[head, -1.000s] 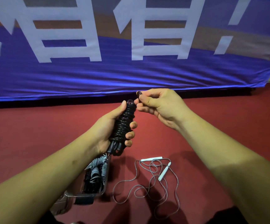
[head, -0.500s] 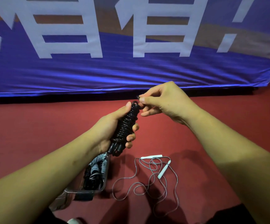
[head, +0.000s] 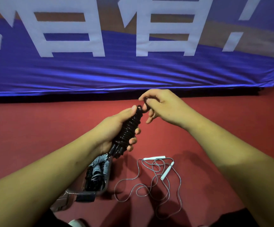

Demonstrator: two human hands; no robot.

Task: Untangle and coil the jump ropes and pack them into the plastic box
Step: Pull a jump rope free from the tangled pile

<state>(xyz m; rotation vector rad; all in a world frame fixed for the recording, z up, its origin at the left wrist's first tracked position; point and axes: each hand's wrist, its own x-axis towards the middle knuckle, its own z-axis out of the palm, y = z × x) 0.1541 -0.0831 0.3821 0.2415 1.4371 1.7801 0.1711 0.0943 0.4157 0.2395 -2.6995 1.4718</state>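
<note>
Beneath the left forearm, the plastic box (head: pixel 83 192) is partly hidden, its near-left corner hard to make out. Coiled black and grey ropes (head: pixel 95 175) fill what shows of it. Above the box, the left hand (head: pixel 115 126) grips the tightly wound black jump rope (head: pixel 129 128), fingers curled round it. The right hand (head: pixel 164 105) pinches its free end at the bundle's top. Right of the box, a loose grey rope (head: pixel 154 158) lies tangled on the red floor (head: pixel 34 136).

Blue banner (head: pixel 133 74) with big white characters and a brown band hangs across the back. Red floor (head: pixel 34 128) below it. White shoe tip (head: pixel 77 223) at bottom edge.
</note>
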